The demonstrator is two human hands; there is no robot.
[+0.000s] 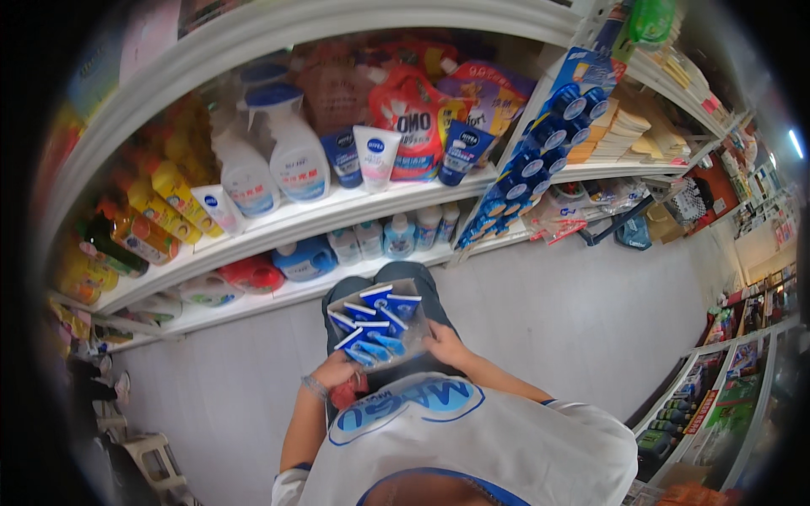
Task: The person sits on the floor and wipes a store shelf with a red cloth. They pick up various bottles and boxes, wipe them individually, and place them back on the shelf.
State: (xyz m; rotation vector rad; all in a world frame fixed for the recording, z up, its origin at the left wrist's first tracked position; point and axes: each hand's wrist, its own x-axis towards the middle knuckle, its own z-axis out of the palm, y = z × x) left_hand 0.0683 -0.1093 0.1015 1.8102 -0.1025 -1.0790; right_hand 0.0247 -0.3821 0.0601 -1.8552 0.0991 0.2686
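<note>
An open cardboard box (pixel 416 338) rests on my lap, tilted a little. Inside stand several dark blue tubes (pixel 403 307) with flat white-edged ends up, plus a few lighter blue tubes (pixel 373 351) at the near side. My left hand (pixel 337 370) grips the box's near left corner, and a red crumpled item (pixel 348 391) lies just below that hand; whether the hand holds it too is unclear. On the other side, my right hand (pixel 443 343) holds the right wall. Nivea tubes, a white-pink one (pixel 376 158) and a dark blue one (pixel 466 152), stand on the shelf ahead.
A white shelf (pixel 304 218) carries spray bottles (pixel 297 148), yellow bottles (pixel 183 196) and a red OMO pouch (pixel 405 120). Detergent jugs (pixel 305 258) fill the lower shelf. A strip of blue packaged items (pixel 531 158) hangs at the shelf's end. Plastic stools (pixel 152 458) stand behind left, near a person's shoe (pixel 123 387).
</note>
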